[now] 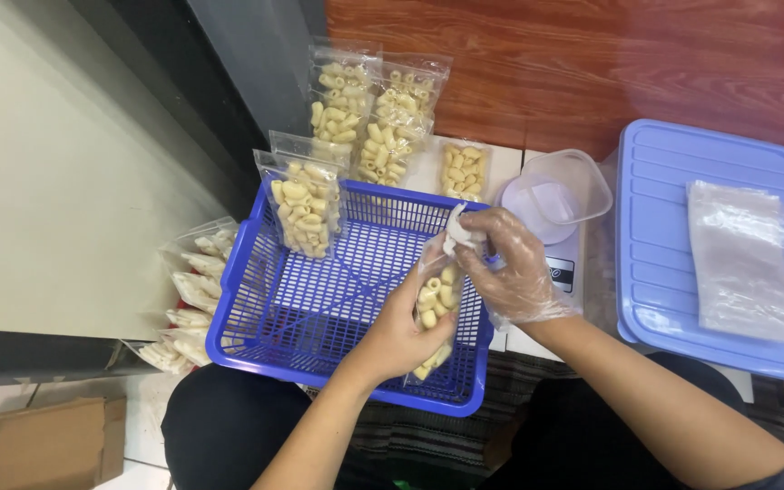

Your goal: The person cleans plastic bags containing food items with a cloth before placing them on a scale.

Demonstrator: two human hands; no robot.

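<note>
A clear plastic tub (pixel 556 192) sits on a white scale (pixel 563 272). To its right, a stack of empty clear bags (pixel 744 260) lies on a pale blue bin lid (pixel 660 227). A cardboard box (pixel 34 445) rests on the floor at lower left.

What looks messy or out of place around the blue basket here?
Several filled pasta bags lie tumbled on the floor left of the blue basket, not stacked like the bags behind it. Only the right hand wears a clear glove; the left hand is bare.
</note>
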